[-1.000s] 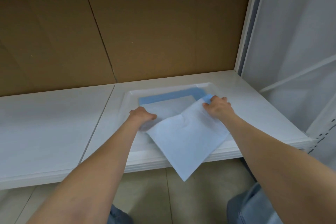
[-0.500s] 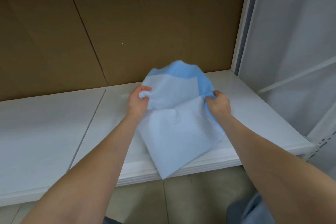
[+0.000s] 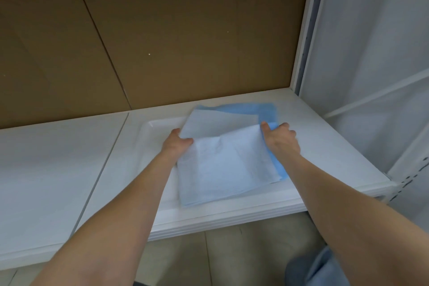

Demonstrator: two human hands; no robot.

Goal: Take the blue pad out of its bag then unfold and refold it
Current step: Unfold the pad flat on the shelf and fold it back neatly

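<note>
Pad point(image 3: 222, 165) flat on tray point(image 3: 151, 127), between hands; left grip point(image 3: 177, 144), right grip point(image 3: 279, 138) pinch its side edges.

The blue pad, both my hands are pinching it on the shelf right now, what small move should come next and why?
Probably lower the held fold flat onto the layer beneath and press along its crease. The left hand and right hand each pinch a side of the blue pad, which lies partly folded on the white tray, its far blue edge uncovered.
</note>
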